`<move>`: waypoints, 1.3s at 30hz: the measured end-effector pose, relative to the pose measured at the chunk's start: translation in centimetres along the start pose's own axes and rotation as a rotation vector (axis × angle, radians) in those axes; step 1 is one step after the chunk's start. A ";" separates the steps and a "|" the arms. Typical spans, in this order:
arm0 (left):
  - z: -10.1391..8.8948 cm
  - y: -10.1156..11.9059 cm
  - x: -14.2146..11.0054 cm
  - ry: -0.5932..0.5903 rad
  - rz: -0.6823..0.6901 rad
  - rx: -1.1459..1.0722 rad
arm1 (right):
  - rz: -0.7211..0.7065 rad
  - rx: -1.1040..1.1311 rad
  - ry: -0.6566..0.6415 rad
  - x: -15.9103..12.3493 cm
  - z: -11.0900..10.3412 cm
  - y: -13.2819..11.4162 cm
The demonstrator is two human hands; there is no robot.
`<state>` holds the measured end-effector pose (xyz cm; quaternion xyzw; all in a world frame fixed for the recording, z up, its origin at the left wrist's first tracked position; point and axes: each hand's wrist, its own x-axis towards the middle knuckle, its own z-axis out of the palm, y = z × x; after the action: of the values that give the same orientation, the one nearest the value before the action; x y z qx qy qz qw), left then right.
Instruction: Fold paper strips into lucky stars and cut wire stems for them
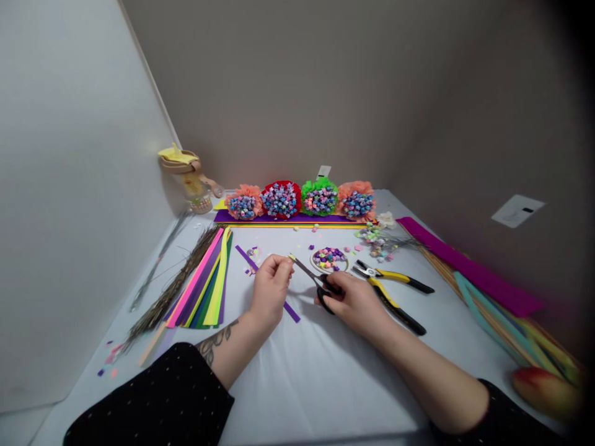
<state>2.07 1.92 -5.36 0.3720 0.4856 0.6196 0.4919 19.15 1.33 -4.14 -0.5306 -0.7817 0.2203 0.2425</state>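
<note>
My right hand (pixel 356 303) has its fingers through the black handles of a pair of scissors (pixel 309 272), whose blades point left. At their tips is a small yellow piece of paper (pixel 291 257), pinched between my left thumb and fingers; its exact form is too small to make out. My left hand (pixel 272 288) is closed and held just above the table. Beneath it a purple paper strip (pixel 290 311) lies slantwise, its middle hidden by the hand. Behind the scissors sits a round dish (pixel 346 266) of tiny folded paper stars (pixel 329 257).
Yellow-and-black pliers (pixel 395 275) lie right of the dish. Coloured paper strips (pixel 214 291) and a bundle of thin stems (pixel 174 285) lie left. Flower-like bunches of stars (pixel 281 199) line the back. Magenta paper (pixel 469 266) and a mango-like fruit (pixel 543 390) are at right.
</note>
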 end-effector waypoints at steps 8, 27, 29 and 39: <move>-0.1 -0.1 0.1 0.002 0.025 0.039 | 0.014 -0.005 0.001 0.0 0.1 0.2; -0.2 0.0 0.1 0.020 0.066 0.104 | 0.023 -0.078 0.003 0.0 -0.1 0.0; -0.2 -0.1 0.1 0.020 0.074 0.099 | 0.022 -0.076 0.002 0.0 -0.1 0.0; -0.2 0.3 -0.2 -0.012 0.121 0.154 | 0.058 -0.137 -0.054 -0.2 -0.2 -0.3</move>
<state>1.82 1.64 -5.09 0.4410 0.5053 0.6067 0.4267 19.16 1.09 -3.84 -0.5621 -0.7856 0.1874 0.1783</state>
